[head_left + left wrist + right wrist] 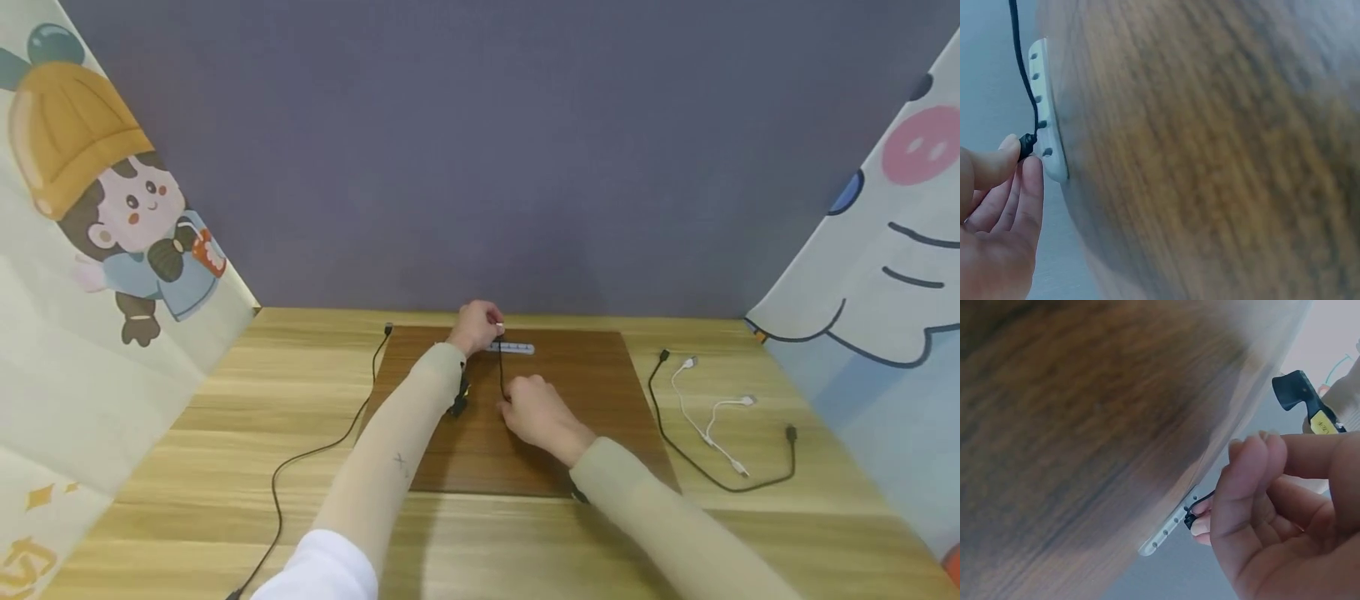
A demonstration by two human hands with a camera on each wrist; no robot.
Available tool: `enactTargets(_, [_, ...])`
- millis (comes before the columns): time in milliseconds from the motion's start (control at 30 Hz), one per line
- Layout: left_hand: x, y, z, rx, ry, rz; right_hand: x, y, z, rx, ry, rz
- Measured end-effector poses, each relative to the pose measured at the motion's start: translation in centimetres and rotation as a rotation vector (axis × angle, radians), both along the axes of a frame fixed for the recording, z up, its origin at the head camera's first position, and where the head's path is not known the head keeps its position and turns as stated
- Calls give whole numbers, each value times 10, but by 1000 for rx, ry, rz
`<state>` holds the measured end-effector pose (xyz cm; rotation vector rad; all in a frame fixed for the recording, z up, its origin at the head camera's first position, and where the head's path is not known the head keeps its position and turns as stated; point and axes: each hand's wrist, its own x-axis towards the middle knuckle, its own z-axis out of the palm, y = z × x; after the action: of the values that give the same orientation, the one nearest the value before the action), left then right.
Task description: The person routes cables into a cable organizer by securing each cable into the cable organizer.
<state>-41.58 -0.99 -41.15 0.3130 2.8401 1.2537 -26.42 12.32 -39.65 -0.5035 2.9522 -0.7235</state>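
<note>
A white cable holder strip (517, 347) with several notches lies at the far side of the brown board (585, 375). My left hand (476, 327) pinches the black plug end (1026, 145) of a cable between thumb and fingers, right beside the strip's notches. From there the thin black cable (502, 367) runs toward me to my right hand (542, 417), whose thumb and fingertips grip it over the middle of the board. In the right wrist view those fingers hide the cable's near part, while the holder strip (1163, 536) shows beyond them.
Left of the board a long black cable (279, 500) curves along the wooden table (187, 450). On the right lie another black cable (693, 464) and a white branching cable (705, 435). A grey partition (480, 150) stands behind, with printed panels at both sides.
</note>
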Motion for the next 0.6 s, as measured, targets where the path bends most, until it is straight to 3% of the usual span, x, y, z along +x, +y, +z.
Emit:
enactTargets(400, [-1,-4,-4,-68,-22,-34,6,-6,-1,137,-48,60])
enactTargets(600, [-3,3,-6,-85,-38,-40,8,-6,0,256,-4,133])
